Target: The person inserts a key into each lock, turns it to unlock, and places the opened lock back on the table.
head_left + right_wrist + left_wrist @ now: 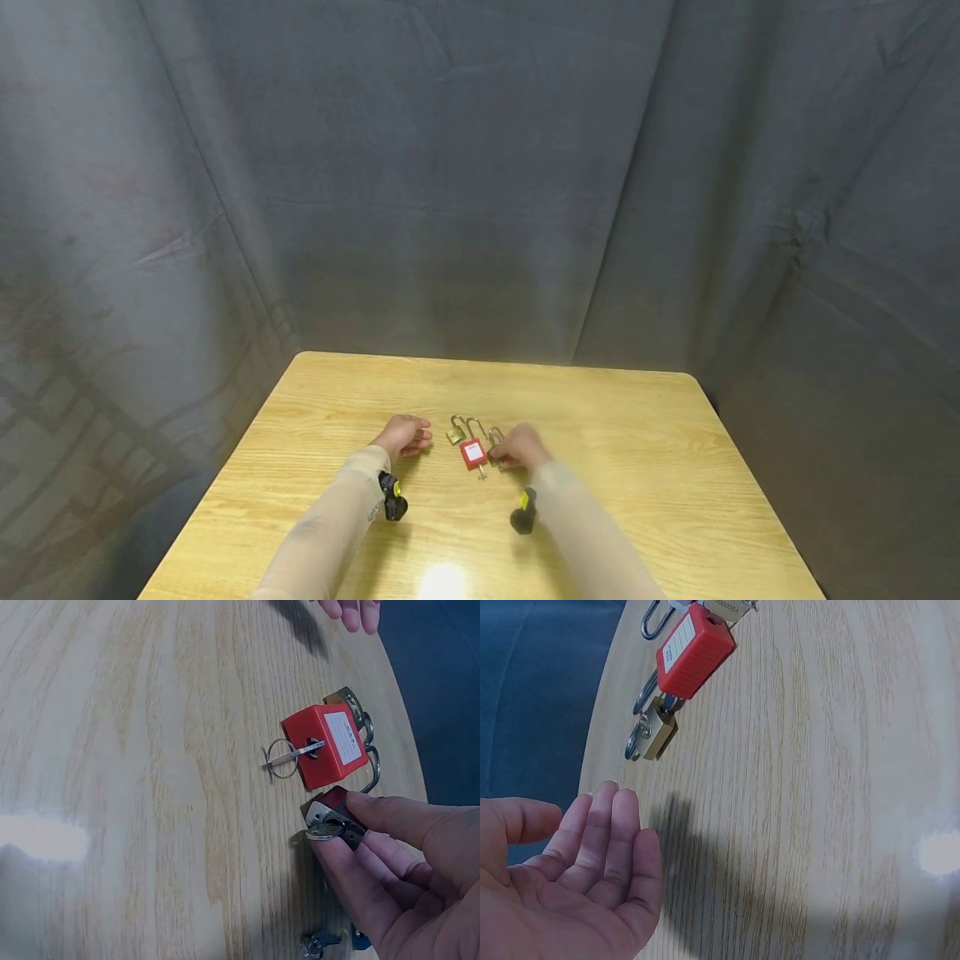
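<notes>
In the head view my left hand (406, 436) hovers at the left of a small group of padlocks, palm inward. Its fingers are loosely extended and hold nothing in the left wrist view. A small brass padlock (657, 729) lies nearest to it. Beside that lies a red padlock (473, 454) with a white label, its shackle pointing away; a key (296, 754) on a ring sticks out of its bottom. My right hand (521, 447) pinches a small metal padlock (335, 817) between thumb and fingers, right beside the red one. A key ring shows at its lower end.
Another small key on a ring (313, 945) and a bit of a blue object (361, 939) show below my right hand. The wooden table (600, 400) ends at grey curtains (450, 208). Wrist cameras (392, 497) sit on both sleeves.
</notes>
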Tool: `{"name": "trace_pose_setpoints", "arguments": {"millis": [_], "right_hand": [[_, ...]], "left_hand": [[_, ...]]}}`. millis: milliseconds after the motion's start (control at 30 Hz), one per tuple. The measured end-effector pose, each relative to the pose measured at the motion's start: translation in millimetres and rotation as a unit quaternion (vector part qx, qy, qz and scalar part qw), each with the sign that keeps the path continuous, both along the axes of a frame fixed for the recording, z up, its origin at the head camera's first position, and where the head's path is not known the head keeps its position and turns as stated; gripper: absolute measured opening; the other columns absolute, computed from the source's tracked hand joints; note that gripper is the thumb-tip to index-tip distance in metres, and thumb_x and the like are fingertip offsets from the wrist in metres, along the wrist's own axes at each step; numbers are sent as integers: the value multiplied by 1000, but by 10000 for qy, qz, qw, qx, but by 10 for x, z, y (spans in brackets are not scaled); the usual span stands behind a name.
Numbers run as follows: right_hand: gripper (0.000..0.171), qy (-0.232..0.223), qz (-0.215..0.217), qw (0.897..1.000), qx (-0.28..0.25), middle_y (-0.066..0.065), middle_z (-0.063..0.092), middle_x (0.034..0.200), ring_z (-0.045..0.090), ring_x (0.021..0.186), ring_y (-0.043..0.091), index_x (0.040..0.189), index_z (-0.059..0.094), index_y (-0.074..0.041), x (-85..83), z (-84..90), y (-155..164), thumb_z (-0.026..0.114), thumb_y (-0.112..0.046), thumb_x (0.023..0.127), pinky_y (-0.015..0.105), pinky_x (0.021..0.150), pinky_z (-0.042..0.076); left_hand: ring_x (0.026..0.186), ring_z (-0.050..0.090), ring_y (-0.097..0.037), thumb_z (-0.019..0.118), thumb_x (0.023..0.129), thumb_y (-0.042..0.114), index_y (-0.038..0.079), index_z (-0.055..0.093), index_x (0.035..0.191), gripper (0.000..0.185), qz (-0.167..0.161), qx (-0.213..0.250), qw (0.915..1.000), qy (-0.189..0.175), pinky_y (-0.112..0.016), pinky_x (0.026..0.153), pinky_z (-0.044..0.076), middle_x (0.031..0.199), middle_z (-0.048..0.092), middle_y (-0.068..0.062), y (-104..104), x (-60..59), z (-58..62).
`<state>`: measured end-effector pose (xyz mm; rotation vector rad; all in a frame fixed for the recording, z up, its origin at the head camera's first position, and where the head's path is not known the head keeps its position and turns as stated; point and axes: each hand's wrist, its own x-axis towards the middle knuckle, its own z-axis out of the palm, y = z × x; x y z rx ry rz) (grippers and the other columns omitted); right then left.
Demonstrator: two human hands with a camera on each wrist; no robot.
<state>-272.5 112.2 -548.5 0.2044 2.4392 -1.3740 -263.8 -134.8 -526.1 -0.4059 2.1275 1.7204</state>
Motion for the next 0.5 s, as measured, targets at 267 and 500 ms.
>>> {"name": "trace_pose_setpoints", "arguments": {"millis": [267,500], "right_hand": [[12,-276,204,9994,-14,8,65,61,55,44,8,76,71,4,-5,24,19,80,-2,71,18,47,50],[11,-419,367,9984,-37,10,68,65,54,43,5,80,72,3,12,78,43,78,-5,75,15,45,48]], "left_hand": [[87,65,-22,42,101,12,-7,54,125,33,9,-33,10000,-11,-42,88,51,111,65,-19,3,6,1],[85,65,-20,41,101,12,-7,53,125,33,11,-28,10000,4,-42,88,51,111,65,-20,-1,2,1]]}}
